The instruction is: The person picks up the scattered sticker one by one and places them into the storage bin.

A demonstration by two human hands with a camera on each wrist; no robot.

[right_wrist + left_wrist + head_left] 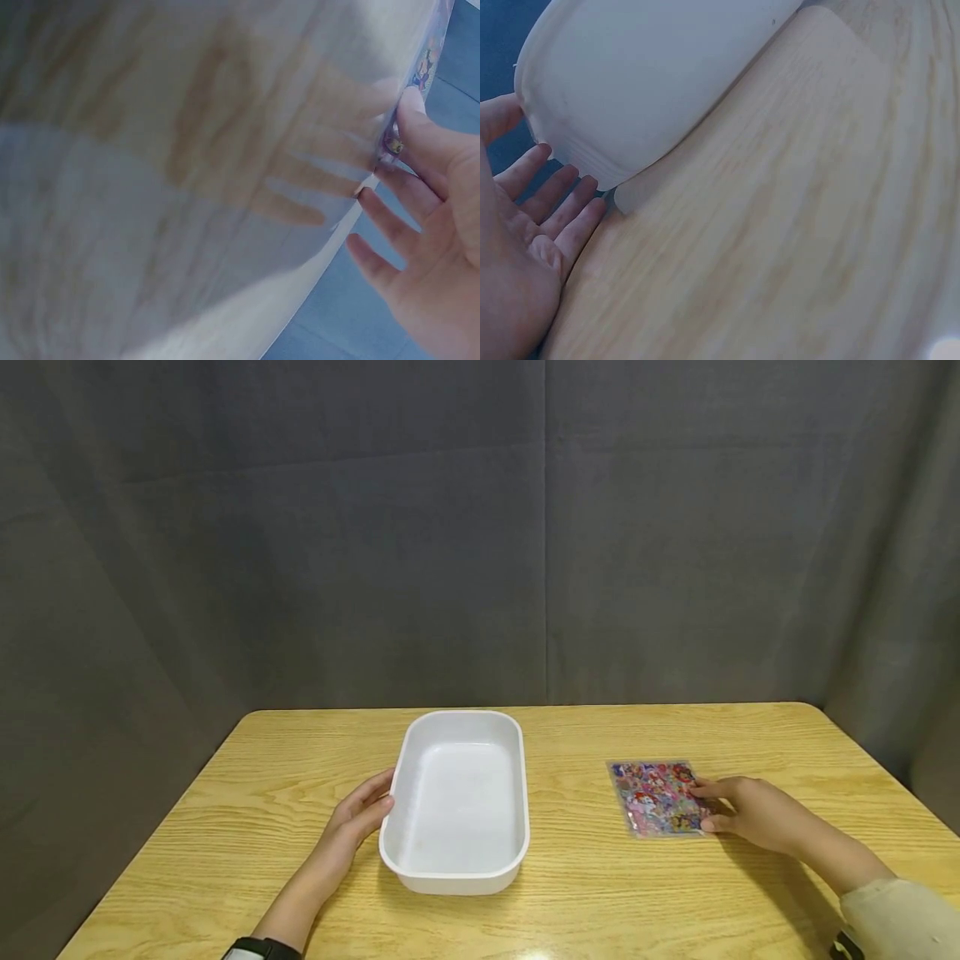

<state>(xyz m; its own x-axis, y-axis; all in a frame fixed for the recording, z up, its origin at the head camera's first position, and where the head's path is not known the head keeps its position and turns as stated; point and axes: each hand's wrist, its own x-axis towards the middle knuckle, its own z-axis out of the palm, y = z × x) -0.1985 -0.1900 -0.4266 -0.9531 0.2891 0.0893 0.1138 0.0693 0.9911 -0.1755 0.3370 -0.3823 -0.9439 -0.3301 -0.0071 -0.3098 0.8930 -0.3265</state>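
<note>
A white, deep rectangular tub (461,810) with rounded corners stands on the wooden table, with nothing inside it. At its left side my left hand (352,822) touches the outer wall with extended fingers, the thumb tip right at the rim. The left wrist view shows the fingertips (571,172) against the tub's wall. To the right lies a thin square clear packet (652,797) with colourful cartoon pictures. My right hand (757,814) pinches its right edge between thumb and fingers. In the right wrist view, the packet (424,71) shows only as a narrow strip.
The light wooden table (570,902) has rounded back corners. A dark grey curtain (465,543) hangs behind it and along both sides. Bands circle both wrists, the left one (262,948) dark.
</note>
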